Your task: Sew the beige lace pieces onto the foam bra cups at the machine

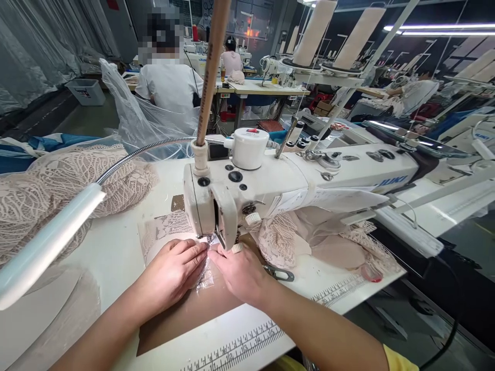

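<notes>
My left hand (172, 270) lies flat on a small piece of beige lace fabric (170, 226) just left of the needle of a white sewing machine (270, 183), fingers together and stretched toward the presser foot. My right hand (237, 273) rests palm down right of the needle, fingertips pressing the fabric at the foot, with a pale ring or thimble on one finger. A clear plastic strip (204, 281) lies between the two hands. The needle itself is hidden behind the machine head.
A heap of beige lace (58, 190) lies at the left. More lace and beige cloth (332, 247) sit under the machine arm. Small snips (280, 273) lie by my right hand. A lamp on a flexible arm (46, 237) crosses the left. Another person (170, 82) sits ahead.
</notes>
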`<control>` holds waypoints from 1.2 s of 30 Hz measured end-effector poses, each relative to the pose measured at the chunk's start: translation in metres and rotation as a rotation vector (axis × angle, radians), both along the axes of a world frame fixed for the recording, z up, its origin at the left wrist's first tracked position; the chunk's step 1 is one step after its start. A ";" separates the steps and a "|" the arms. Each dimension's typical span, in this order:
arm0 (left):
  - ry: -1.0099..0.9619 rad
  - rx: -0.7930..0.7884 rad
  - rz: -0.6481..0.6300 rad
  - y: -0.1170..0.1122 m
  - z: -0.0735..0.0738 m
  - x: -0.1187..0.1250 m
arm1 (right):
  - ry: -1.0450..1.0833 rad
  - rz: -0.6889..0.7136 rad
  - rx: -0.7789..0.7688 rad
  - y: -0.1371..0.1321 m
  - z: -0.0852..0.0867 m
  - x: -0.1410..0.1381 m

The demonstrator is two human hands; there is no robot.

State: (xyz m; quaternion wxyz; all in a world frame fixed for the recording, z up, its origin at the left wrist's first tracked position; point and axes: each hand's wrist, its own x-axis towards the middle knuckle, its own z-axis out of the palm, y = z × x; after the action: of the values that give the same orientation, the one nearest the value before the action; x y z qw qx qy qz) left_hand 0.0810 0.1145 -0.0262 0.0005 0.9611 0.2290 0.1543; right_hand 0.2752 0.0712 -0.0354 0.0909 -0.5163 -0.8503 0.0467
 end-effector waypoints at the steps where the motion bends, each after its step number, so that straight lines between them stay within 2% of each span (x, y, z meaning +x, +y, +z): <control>1: 0.010 0.017 0.008 0.000 -0.001 0.001 | 0.000 -0.012 0.007 0.000 -0.001 -0.001; 4: 0.031 0.022 0.052 0.000 -0.004 0.003 | 0.013 -0.043 0.026 0.001 -0.004 -0.003; 10: 0.037 -0.068 0.094 0.000 -0.007 0.001 | 0.025 -0.079 0.057 0.002 -0.004 -0.004; 15: -0.016 -0.229 0.098 0.001 0.010 -0.009 | 0.105 -0.064 0.140 0.001 -0.010 0.001; 18: -0.092 -0.324 0.263 -0.004 0.028 -0.026 | 0.130 -0.034 0.139 -0.002 -0.014 0.005; 21: -0.126 -0.534 0.502 -0.017 0.042 -0.051 | 0.150 0.029 0.155 -0.005 -0.016 0.004; 24: -0.215 -0.935 0.605 -0.039 0.041 -0.065 | 0.140 0.115 0.163 -0.005 -0.015 -0.001; 26: -0.354 -1.301 0.619 -0.057 0.034 -0.060 | 0.127 0.158 0.137 -0.004 -0.013 -0.006; 28: -0.580 -1.622 0.676 -0.074 0.024 -0.044 | 0.129 0.171 0.101 -0.002 -0.011 -0.009; 30: -0.874 -1.787 0.760 -0.086 0.016 -0.023 | 0.153 0.158 0.082 0.000 -0.008 -0.009; 33: -1.306 -1.811 0.818 -0.090 0.008 0.004 | 0.189 0.120 0.069 0.001 -0.004 -0.007; 36: -1.655 -1.716 0.817 -0.079 0.005 0.020 | 0.207 0.099 0.053 0.002 -0.001 -0.006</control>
State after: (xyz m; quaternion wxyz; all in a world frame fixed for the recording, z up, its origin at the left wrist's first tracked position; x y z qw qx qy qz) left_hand 0.1013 0.0359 -0.0215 0.7187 0.1265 0.4666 0.4998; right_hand 0.2690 0.0736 -0.0363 0.1896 -0.4636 -0.8616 0.0817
